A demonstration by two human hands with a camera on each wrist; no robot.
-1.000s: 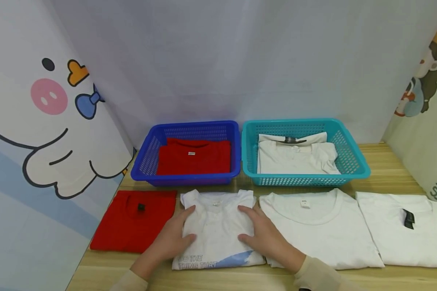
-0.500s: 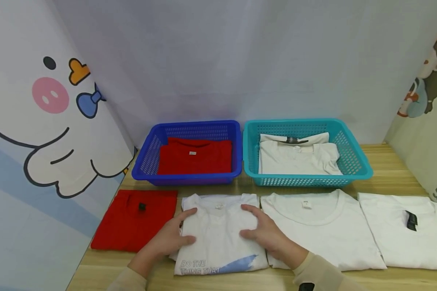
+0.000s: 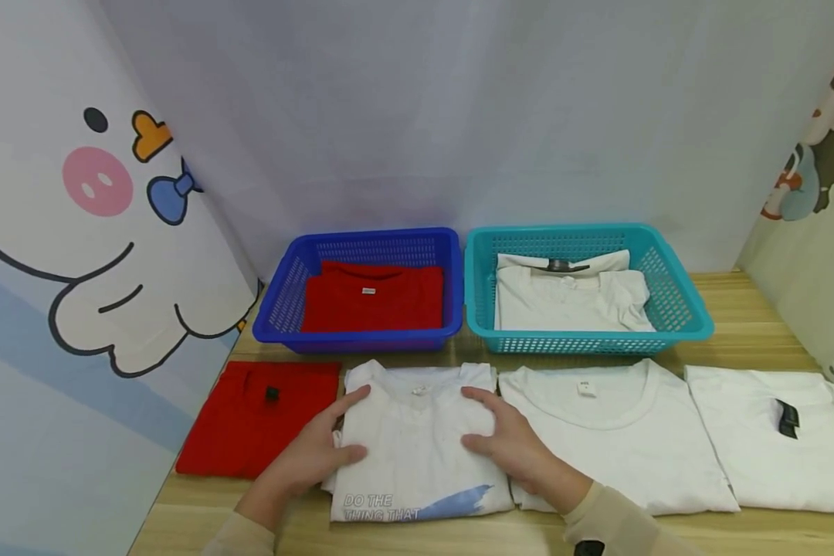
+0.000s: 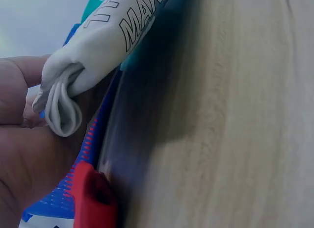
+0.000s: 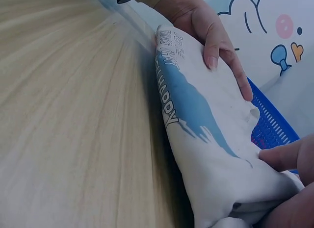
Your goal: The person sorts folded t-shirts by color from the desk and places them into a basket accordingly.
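Both hands hold a folded white T-shirt (image 3: 413,440) with a blue brush-stroke print and lettering. The left hand (image 3: 313,455) grips its left side, and the right hand (image 3: 514,448) its right side. Thumbs and forefingers lie on top of the cloth in the head view; the other fingers are mostly hidden. In the left wrist view the folded edge (image 4: 64,105) sits in the left hand, with shadow on the wood below. The right wrist view shows the T-shirt (image 5: 216,110) tilted between both hands, its lettered edge nearest the table.
A folded red T-shirt (image 3: 250,432) lies left, two folded white T-shirts, one with a wide neckline (image 3: 618,448) and one with a black label (image 3: 757,455), lie right. Behind stand a blue basket (image 3: 368,340) with red clothing and a teal basket (image 3: 584,340) with white clothing.
The T-shirt shifted slightly toward the person, then slightly back, with both hands keeping hold. It looks a bit larger than a second ago. Baskets and other shirts stay put.
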